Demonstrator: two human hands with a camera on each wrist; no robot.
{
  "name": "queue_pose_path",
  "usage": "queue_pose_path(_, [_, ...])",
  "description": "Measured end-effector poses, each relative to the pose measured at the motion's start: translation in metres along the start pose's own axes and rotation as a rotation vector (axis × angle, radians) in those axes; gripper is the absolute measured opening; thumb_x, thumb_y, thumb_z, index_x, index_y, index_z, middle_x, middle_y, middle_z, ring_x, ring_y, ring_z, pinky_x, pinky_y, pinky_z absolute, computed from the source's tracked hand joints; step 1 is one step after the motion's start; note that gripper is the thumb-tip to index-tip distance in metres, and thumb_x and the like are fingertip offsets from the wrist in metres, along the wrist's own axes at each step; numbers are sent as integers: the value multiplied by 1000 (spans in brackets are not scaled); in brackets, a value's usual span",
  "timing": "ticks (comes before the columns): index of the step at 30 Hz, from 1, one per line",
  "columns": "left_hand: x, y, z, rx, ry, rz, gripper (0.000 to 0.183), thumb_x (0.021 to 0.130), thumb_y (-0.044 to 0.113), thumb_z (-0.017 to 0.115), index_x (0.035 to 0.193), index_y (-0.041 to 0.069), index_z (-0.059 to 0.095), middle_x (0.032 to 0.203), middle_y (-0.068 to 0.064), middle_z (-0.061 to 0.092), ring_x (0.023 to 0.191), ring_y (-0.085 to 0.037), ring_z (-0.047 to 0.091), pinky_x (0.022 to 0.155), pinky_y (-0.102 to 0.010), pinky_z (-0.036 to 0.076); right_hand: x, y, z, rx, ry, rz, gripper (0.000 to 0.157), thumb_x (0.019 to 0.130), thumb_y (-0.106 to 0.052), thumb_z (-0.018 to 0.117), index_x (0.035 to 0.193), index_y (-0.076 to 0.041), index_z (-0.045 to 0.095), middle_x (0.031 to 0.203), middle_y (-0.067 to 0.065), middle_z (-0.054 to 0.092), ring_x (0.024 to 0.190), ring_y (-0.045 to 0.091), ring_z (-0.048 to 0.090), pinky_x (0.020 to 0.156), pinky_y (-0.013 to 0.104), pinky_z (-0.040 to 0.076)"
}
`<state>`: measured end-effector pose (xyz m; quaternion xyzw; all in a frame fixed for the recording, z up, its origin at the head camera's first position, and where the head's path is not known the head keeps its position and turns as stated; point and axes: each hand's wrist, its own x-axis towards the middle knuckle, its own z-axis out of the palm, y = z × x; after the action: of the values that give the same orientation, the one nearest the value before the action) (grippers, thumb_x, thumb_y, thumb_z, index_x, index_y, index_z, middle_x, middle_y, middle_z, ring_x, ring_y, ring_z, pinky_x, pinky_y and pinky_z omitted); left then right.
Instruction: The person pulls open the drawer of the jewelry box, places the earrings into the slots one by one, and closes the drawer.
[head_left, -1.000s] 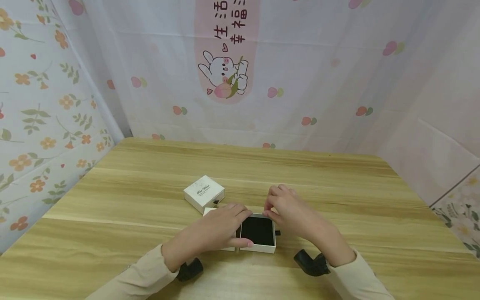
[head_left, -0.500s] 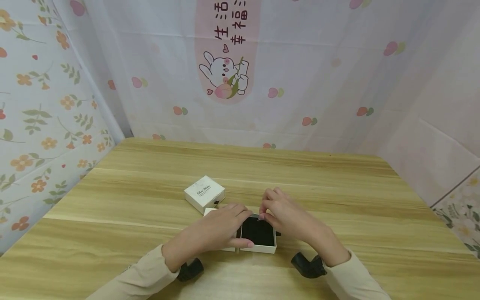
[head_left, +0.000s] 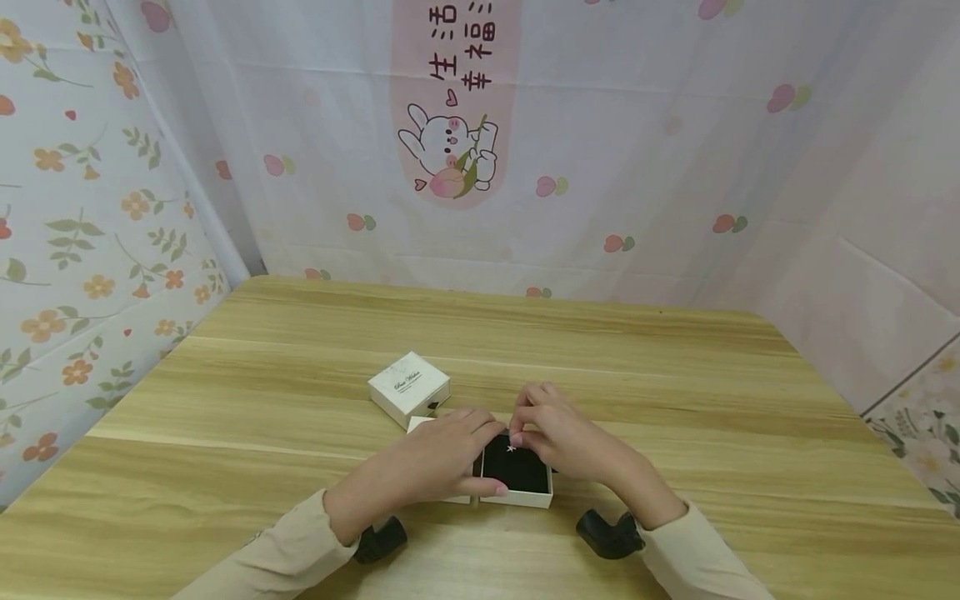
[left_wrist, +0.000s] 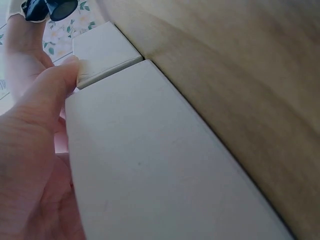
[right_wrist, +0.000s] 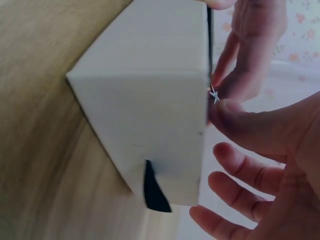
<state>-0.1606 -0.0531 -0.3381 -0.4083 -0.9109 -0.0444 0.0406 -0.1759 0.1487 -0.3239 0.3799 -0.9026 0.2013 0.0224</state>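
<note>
A white drawer-style jewelry box (head_left: pixel 515 498) lies pulled partly open, its drawer lined with a black pad (head_left: pixel 521 472). My left hand (head_left: pixel 442 454) grips the box across sleeve and drawer, thumb along the near side, palm hiding most of the sleeve. In the left wrist view the sleeve (left_wrist: pixel 145 155) and drawer (left_wrist: pixel 107 47) stand end to end. Over the pad, my right hand (head_left: pixel 558 433) pinches a small silver star-shaped piece of jewelry (right_wrist: pixel 214 94) between thumb and index finger; the rest of it is hidden. The other right fingers are loosely bent beside the drawer's end.
A second white box (head_left: pixel 408 385) with printed lettering stands behind the left hand, near the sleeve. A black ribbon tab (right_wrist: pixel 154 190) sticks out of the drawer's end. Black wrist-worn devices (head_left: pixel 611 533) hang below both sleeves. A printed curtain (head_left: pixel 600 150) rises behind the wooden table (head_left: pixel 675 375).
My right hand has moved left and nearer, from the drawer's back right corner to above the black pad, and the silver star has come into sight. The left hand stays put.
</note>
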Motion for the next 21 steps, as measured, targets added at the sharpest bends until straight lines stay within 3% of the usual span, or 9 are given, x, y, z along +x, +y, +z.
queue_pose_path(21, [0,1,-3,4,-23,-11,68,86,59,50,131,8,49,128,-3,52,121,-17,47,98,-33,43,0,7,7,45,-41,-41,13,84,-12,66,73,-17,62,95,-2,47,95,16,36,79,31,36])
